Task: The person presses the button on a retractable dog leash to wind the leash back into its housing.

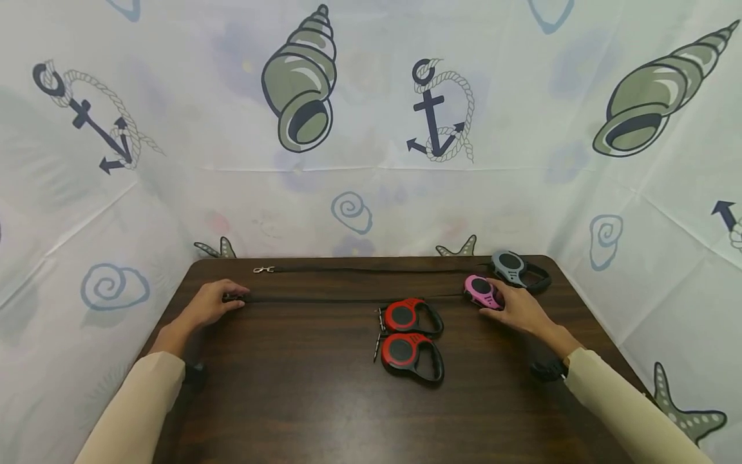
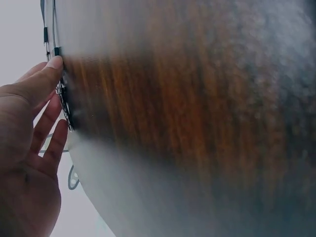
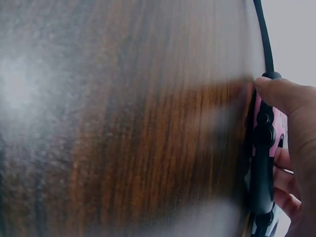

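My right hand [image 1: 518, 310] grips the pink retractable dog leash [image 1: 480, 291] near the table's back right. Its black strap [image 1: 324, 300] runs out straight across the table to my left hand [image 1: 210, 304]. There my thumb and fingers pinch the strap's clip end; the metal clip [image 2: 64, 106] shows beneath the thumb in the left wrist view, partly hidden by fingers. Behind it lies a grey retractable leash [image 1: 510, 260], its strap drawn out leftward to a silver clip [image 1: 263, 269]. The right wrist view shows my thumb on the pink leash's casing [image 3: 257, 113].
Two red retractable leashes, one farther back [image 1: 401, 316] and one nearer [image 1: 400, 350], lie close together mid-table, with clips on their left. A patterned cloth [image 1: 377, 212] hangs behind and beside the brown wooden table [image 1: 301, 399].
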{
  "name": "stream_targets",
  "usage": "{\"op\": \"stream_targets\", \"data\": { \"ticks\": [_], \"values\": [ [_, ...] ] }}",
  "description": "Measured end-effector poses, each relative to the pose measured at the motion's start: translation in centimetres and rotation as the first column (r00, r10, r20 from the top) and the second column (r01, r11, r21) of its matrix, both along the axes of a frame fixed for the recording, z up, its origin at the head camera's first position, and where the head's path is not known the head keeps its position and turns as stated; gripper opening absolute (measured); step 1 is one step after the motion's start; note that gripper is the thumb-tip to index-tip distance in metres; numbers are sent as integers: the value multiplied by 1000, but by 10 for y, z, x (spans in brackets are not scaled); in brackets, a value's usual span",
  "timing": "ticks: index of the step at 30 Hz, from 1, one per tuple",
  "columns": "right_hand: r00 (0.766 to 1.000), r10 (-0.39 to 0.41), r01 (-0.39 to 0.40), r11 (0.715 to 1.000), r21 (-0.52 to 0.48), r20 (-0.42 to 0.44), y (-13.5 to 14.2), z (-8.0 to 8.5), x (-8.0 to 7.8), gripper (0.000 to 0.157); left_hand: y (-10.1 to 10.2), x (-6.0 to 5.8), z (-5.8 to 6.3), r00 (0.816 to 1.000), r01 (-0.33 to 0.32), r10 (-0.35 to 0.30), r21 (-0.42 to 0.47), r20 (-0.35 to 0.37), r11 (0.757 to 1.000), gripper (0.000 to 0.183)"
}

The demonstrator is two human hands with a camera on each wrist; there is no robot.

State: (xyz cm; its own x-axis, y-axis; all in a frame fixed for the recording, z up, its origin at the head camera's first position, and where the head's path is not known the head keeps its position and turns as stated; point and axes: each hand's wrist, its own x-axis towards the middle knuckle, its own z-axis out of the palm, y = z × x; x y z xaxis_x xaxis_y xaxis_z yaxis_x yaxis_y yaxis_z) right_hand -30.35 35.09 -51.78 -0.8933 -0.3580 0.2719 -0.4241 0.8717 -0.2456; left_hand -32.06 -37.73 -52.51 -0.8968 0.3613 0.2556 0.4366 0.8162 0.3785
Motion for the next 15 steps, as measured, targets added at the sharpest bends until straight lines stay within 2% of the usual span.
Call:
{"op": "stream_targets", "data": {
  "ticks": [7,15],
  "values": [
    [999,33,-33,999,-14,-5,2,1,-8,71,0,-2,0,997,30,-31,-15,-64,999,20],
    [999,35,-35,999,0,20,6,-5,-9,69,2,-4,-4,996,34,-39,-58,-75,998,15]
  ]
}}
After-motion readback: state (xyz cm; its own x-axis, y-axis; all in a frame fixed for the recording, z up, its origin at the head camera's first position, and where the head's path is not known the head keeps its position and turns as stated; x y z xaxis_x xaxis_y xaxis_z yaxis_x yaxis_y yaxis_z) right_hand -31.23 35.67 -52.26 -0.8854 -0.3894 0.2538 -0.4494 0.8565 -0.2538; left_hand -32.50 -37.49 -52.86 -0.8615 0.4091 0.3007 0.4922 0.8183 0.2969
